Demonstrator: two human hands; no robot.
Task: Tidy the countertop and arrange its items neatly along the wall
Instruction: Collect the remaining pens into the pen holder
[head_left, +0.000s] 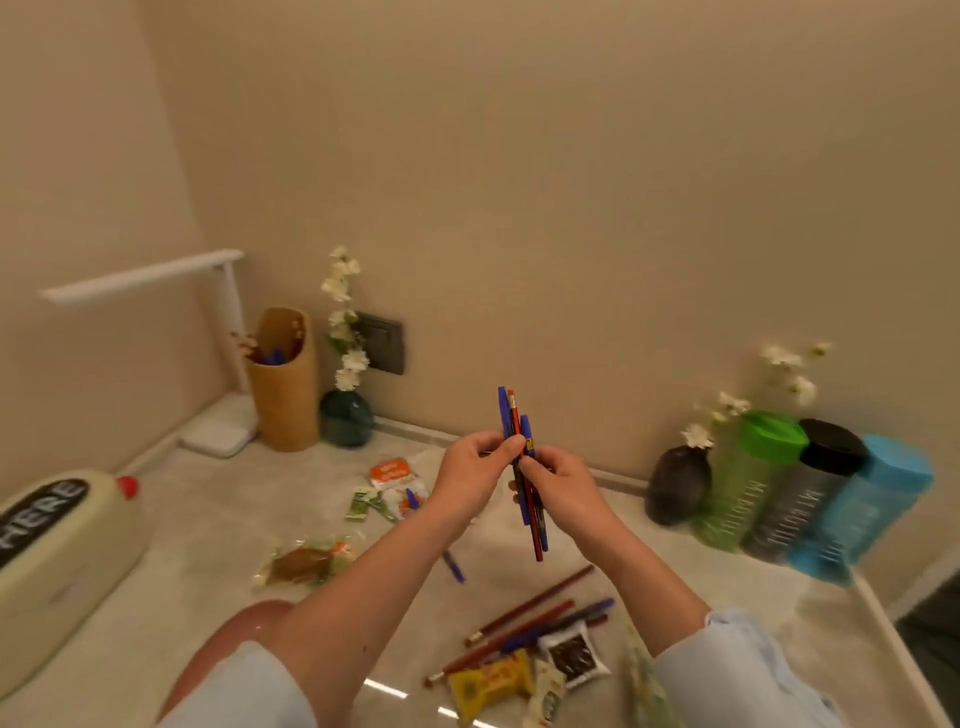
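Above the middle of the marble countertop (208, 525) I hold an upright bundle of blue pens and red pencils (513, 415). My left hand (475, 470) pinches it from the left, and my right hand (558, 480) grips it from the right. More pencils and pens (540, 616) lie loose near the front edge. One blue pen (453, 565) shows under my left forearm. Snack sachets (395, 486) lie behind my hands, a clear packet (304, 561) lies at the left, and several small packets (524, 675) lie at the front. A wooden pen holder (284, 379) stands by the back wall.
A white desk lamp (218, 431) and a teal flower vase (346, 418) flank the holder. A cream box with a black label (57, 540) sits at the left. A dark vase (678, 491) and green (748, 483), black (810, 499) and blue (872, 514) bottles line the right wall.
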